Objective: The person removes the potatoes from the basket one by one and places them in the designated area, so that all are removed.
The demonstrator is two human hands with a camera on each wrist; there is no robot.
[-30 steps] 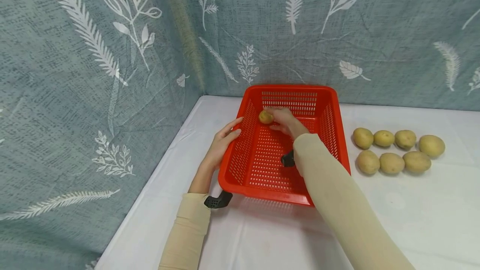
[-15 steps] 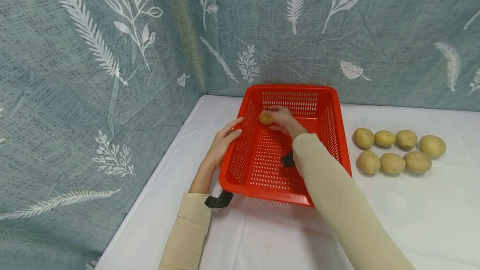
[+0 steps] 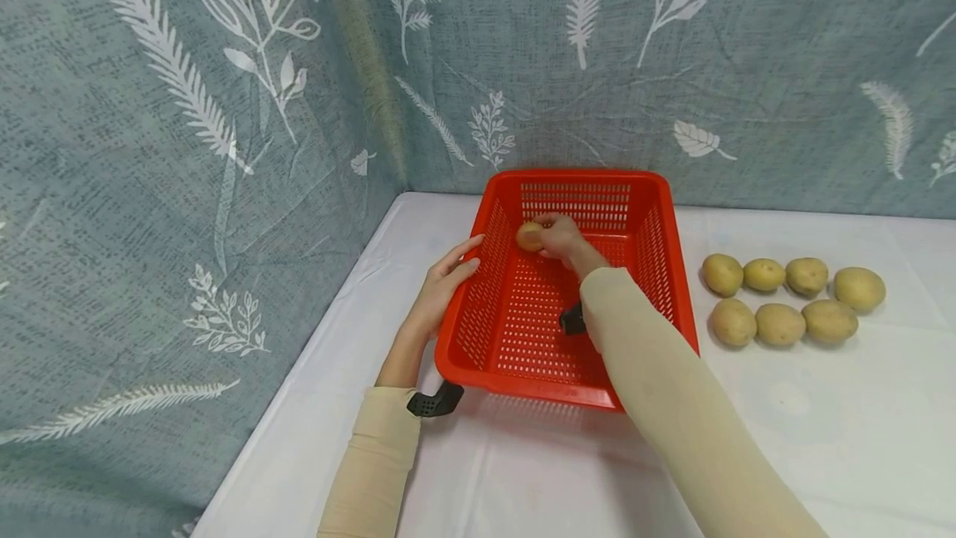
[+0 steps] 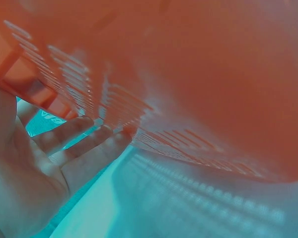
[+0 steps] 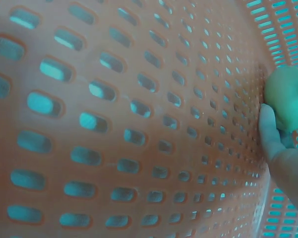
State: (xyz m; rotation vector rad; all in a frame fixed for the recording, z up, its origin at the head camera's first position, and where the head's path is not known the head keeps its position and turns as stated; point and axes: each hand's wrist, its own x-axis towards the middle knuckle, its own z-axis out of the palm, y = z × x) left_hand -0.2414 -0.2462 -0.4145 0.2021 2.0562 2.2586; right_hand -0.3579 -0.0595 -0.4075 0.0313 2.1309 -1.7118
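Observation:
A yellow-brown potato (image 3: 529,237) is at the far left corner inside the red basket (image 3: 553,395). My right hand (image 3: 562,237) reaches down into the basket and holds this potato from its right side. In the right wrist view the potato (image 5: 286,96) sits against the fingers, close to the perforated basket wall (image 5: 154,124). My left hand (image 3: 442,289) holds the basket's left rim, with thumb and index finger over the edge. Seen from the left wrist, the other fingers (image 4: 97,148) lie extended against the outer wall, under the rim.
Several potatoes (image 3: 780,325) lie in two rows on the white tablecloth (image 3: 792,438), right of the basket. A blue-green leaf-patterned curtain (image 3: 523,65) hangs along the back and the left side. A black wrist strap (image 3: 433,401) sits on the left wrist.
The right fingers have shifted slightly on the potato, which stays at the same corner of the basket. My left hand and the basket keep their places.

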